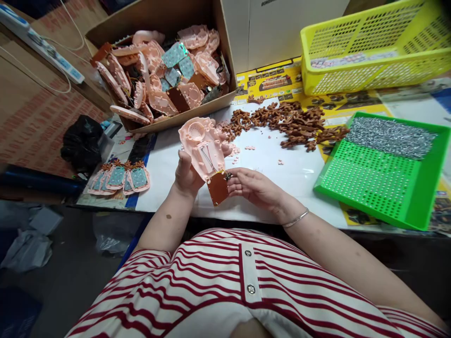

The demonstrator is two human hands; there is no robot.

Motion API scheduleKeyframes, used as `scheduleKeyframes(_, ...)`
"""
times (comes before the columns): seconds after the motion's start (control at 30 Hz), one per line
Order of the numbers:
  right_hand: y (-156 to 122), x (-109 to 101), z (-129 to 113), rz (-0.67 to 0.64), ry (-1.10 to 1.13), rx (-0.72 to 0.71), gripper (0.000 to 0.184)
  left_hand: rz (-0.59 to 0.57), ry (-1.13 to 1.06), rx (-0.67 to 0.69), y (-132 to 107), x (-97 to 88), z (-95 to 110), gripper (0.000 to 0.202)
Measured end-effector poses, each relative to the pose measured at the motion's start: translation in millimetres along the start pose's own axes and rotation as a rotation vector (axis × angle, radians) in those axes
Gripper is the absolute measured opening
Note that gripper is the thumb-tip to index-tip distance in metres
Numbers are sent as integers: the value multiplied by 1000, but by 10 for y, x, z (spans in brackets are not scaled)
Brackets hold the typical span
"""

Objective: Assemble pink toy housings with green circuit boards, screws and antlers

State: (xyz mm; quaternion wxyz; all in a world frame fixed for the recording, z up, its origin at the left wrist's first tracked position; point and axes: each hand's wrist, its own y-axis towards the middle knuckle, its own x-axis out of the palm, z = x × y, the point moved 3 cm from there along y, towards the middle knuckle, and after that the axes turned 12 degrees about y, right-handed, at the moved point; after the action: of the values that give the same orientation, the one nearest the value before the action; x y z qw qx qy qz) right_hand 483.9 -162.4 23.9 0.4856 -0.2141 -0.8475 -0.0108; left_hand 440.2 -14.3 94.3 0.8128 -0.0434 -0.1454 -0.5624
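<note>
My left hand (188, 174) is closed round a pink plastic shell (201, 152), its hollow inner side facing up, with a round speaker-like ring at the far end and thin wires across the middle. From the shell's near end hangs a brown circuit board (218, 188), joined by wires. My right hand (252, 187) grips the board's right edge between thumb and fingers, close to a small dark part on it. Just beyond the shell lie small pink pieces (249, 148) and a long heap of brown plastic parts (292, 119).
A cardboard box (197, 111) full of pink shells and boards stands at the back left. On the right are a green tray (373, 188) with silver screws (391, 136) and a yellow basket (369, 80). Several shells with blue-grey boards (118, 177) lie at left.
</note>
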Motion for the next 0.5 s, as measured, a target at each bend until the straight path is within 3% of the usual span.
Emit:
scheduleKeyframes(0.2, 15, 28, -3, 78, -7, -143, 55, 64, -1, -51, -22, -11, -38, 87)
scheduleKeyframes(0.4, 75, 5, 53, 217, -58, -248, 53, -20, 7, -4, -110, 34, -68, 89)
scheduleKeyframes(0.5, 59, -22, 8, 263, -210, -415, 46, -32, 46, 13, -139, 21, -65, 89)
